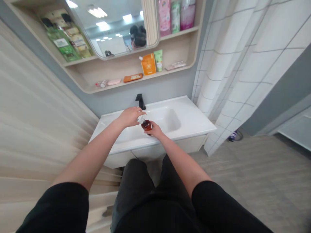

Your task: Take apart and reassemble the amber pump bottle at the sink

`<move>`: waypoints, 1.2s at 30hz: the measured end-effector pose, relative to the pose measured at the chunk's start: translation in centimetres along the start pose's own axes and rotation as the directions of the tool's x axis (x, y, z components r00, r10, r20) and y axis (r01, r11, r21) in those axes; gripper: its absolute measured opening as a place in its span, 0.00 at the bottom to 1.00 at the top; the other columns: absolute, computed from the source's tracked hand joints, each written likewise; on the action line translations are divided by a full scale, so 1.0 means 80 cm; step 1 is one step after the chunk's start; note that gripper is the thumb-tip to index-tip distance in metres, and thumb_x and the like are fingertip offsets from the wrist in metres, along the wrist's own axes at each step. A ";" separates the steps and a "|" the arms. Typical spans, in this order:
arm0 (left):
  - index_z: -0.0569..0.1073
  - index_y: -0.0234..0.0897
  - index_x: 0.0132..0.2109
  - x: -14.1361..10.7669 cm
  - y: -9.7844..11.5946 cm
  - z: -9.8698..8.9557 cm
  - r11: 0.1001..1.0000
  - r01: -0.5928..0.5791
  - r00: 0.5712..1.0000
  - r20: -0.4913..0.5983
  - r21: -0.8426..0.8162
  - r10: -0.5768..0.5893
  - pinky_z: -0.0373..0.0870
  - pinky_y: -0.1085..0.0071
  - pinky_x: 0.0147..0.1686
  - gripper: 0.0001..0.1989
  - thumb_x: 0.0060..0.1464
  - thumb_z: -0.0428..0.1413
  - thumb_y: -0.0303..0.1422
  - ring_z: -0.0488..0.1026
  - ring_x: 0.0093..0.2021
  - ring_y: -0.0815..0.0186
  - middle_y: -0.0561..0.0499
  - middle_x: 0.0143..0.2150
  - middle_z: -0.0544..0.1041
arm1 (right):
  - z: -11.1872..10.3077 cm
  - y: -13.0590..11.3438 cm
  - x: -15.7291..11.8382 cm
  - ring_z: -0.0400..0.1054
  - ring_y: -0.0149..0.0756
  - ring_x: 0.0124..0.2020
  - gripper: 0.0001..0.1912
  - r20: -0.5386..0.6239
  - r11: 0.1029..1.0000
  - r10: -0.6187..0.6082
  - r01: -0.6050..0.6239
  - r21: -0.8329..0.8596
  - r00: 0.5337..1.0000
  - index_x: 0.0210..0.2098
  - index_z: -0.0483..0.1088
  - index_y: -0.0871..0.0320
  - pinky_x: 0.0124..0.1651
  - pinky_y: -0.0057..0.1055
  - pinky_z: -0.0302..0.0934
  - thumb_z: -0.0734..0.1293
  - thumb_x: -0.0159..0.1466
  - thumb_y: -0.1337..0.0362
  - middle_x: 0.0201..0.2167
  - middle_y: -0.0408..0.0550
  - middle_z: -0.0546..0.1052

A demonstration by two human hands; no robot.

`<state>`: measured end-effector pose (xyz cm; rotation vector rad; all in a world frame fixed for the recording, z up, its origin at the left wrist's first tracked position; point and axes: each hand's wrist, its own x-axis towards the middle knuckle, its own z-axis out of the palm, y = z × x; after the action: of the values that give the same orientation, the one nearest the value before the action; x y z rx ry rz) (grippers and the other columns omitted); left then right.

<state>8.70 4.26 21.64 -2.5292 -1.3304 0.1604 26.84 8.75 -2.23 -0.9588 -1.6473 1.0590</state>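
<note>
Above the front part of the white sink, my right hand [155, 130] is wrapped round a small amber bottle [146, 125] with a dark top. The bottle tilts a little, and part of its side is hidden by my fingers. My left hand [131, 116] reaches in from the left, fingers bent at the bottle's upper end. Between those fingers and the bottle top is a small whitish, partly see-through piece [141, 119]; whether it is a tissue or a cap is too blurred to tell.
The sink [170, 119] has a black faucet [140, 101] at its back. Over it hangs a mirror cabinet [116, 29] with bottles, an orange pouch [148, 64] and a green tube [158, 60]. Curtains [220, 74] hang on both sides.
</note>
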 end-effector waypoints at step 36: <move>0.77 0.49 0.72 0.014 0.020 -0.021 0.992 -0.113 0.989 0.097 0.047 0.109 0.70 0.55 0.64 0.32 0.61 0.62 0.28 0.71 0.65 0.47 0.40 0.63 0.79 | -0.002 -0.004 -0.001 0.80 0.53 0.59 0.48 0.006 1.000 0.009 -0.009 0.014 1.000 0.66 0.76 0.52 0.69 0.48 0.71 0.88 0.48 0.58 0.56 0.48 0.86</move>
<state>10.96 3.98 22.82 -2.5807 -1.2018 0.3367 27.01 8.63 -1.93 -0.9552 -1.6405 1.0787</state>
